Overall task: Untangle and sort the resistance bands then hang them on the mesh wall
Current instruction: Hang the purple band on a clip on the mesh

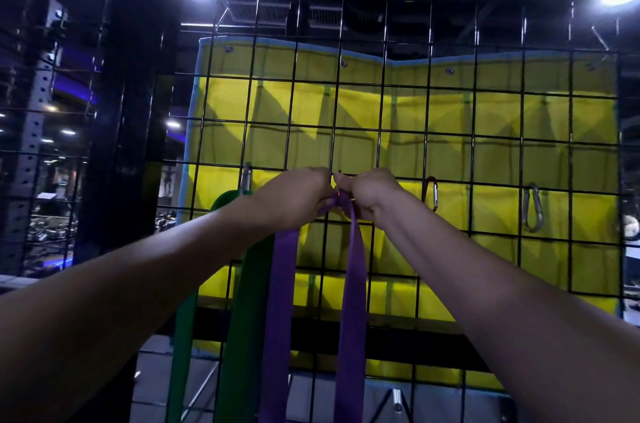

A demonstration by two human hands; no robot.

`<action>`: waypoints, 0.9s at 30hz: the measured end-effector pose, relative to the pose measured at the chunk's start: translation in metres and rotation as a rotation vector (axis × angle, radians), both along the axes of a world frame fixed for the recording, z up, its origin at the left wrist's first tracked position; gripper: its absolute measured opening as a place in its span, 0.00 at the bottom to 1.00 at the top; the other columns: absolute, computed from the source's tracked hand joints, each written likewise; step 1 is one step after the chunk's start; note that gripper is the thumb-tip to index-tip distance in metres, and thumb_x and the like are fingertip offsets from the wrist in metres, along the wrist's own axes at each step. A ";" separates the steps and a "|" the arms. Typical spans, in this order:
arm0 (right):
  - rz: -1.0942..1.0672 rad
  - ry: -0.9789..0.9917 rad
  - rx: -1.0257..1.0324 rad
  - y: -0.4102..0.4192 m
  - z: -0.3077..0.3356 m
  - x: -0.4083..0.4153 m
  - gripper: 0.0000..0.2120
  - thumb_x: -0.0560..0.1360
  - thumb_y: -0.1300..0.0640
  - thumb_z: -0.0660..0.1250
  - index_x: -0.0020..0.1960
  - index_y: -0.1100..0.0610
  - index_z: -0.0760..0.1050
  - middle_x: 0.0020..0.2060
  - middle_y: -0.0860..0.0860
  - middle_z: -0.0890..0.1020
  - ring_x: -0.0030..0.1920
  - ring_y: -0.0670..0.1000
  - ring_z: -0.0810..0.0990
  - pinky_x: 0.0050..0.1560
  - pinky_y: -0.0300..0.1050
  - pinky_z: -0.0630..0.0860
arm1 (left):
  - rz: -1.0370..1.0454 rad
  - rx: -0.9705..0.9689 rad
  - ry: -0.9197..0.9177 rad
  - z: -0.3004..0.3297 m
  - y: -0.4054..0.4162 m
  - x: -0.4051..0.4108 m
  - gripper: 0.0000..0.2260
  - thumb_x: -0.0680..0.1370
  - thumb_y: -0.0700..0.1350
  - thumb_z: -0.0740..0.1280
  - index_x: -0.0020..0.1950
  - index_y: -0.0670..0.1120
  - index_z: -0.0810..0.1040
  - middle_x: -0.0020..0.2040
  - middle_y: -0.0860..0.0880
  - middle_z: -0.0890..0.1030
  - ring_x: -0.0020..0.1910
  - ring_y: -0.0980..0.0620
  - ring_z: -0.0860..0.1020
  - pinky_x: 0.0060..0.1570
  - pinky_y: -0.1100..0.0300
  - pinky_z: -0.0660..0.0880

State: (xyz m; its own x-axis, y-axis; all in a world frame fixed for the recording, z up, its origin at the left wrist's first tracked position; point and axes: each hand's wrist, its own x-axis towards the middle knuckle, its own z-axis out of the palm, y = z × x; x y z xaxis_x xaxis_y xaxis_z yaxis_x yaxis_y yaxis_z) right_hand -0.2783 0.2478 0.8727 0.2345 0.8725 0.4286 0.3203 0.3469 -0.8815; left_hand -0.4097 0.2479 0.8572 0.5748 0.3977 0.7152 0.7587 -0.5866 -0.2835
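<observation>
Purple band hangs as a long flat loop from the point where both hands meet at the mesh wall, its two strands dropping straight down and out of the bottom of the view. It looks like soft, flexible rubber: limp and light enough to hang by its own fold, and likely a little grippy rather than slick. The left hand and the right hand are both curled tight around the gathered top of the loop, knuckles toward the camera, pinching it just in front of the wire; a small hook or clip may be between them, but the fingers hide it. The best hold is probably right there at the bunched top, where the wide strap narrows enough to pass over a hook. A green band already hangs just to the left beneath a silver carabiner. Further right, a red carabiner and another silver carabiner hang bare on the mesh, before a yellow mat.
</observation>
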 end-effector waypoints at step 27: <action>0.124 -0.092 0.184 -0.024 -0.025 0.018 0.04 0.75 0.64 0.65 0.43 0.60 0.78 0.46 0.60 0.82 0.47 0.58 0.82 0.49 0.51 0.80 | -0.420 -0.442 -0.809 -0.028 0.021 0.026 0.08 0.80 0.39 0.58 0.43 0.48 0.73 0.40 0.49 0.74 0.40 0.54 0.71 0.41 0.60 0.68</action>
